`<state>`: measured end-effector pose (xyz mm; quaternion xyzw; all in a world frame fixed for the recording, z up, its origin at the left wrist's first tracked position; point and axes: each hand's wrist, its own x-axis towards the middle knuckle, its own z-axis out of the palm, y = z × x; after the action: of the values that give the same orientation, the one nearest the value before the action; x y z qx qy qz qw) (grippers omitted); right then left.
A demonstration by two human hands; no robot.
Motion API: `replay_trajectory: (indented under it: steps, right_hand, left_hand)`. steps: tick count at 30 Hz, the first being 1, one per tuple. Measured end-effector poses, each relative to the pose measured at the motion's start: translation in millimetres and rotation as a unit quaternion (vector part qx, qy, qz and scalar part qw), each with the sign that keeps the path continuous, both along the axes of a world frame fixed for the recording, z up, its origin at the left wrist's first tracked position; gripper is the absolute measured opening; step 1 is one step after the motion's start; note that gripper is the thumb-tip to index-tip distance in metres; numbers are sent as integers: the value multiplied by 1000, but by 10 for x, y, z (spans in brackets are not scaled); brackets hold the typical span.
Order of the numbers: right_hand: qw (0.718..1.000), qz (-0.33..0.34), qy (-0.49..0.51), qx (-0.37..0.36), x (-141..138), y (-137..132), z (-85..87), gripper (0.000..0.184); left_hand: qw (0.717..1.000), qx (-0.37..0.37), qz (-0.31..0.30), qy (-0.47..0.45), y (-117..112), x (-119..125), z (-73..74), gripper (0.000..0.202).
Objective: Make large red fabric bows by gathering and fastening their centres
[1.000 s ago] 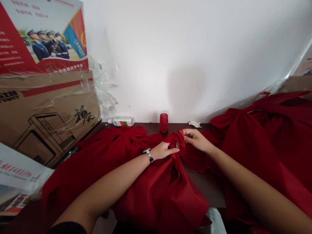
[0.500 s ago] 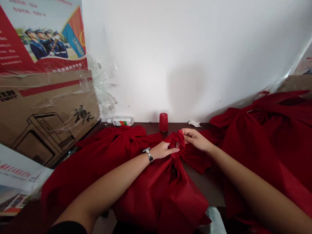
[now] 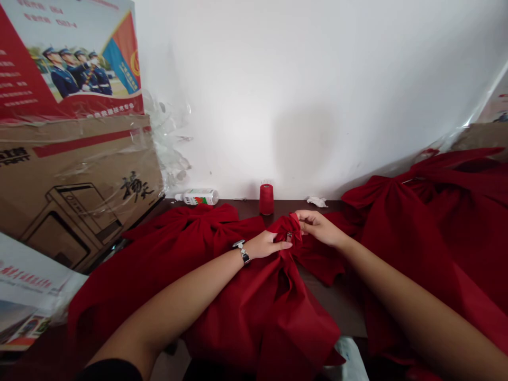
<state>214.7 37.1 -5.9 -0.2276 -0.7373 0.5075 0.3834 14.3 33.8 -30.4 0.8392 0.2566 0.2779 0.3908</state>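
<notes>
Gathered red cloth [image 3: 278, 301] fans down from a bunched knot between my hands, like a large fabric bow. My left hand [image 3: 265, 245] is closed around the bunched part, its thumb lying along the front. A small shiny metal piece [image 3: 289, 236] sits in the folds just above that thumb; its kind is unclear. At the knot's right edge, my right hand [image 3: 315, 225] pinches a fold of the same cloth with thumb and fingers. Whether a needle is also in those fingertips is too small to tell. Behind the hands stands a cone of red thread [image 3: 266, 200] with thin needles on top.
More red bows lie at the left [image 3: 159, 254] and on the right [image 3: 420, 211]. Along the white wall are a plastic bottle [image 3: 200, 197] on its side and a crumpled white tissue [image 3: 316, 201]. Taped cardboard boxes [image 3: 79, 185] stack up at the left.
</notes>
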Motion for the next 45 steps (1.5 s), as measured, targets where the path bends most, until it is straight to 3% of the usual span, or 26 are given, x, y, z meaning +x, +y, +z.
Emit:
replay_trajectory:
  steps: [9,18,24,40,45]
  right_hand:
    - [1000,18,9,-1,6,15,-45,33]
    - [999,4,-18,38,-1,-19,26,36]
    - [1000,12,1,-7,-10,-7,-22,34]
    - [1000,-9,-7,13,-35,-47,1,36]
    - [1000,-13,17,-14,-56,-51,-25,35]
  left_hand:
    - [998,-39,-28,27,47,-47,-15,44]
    - [999,-33,-23,26,13,-28,17,41]
    - [998,-43,-17,44,55,-52,-14,40]
    - [998,-55,-37,20,41,-62,4,43]
    - [998,-53,-19,32,48,-72,-8,43]
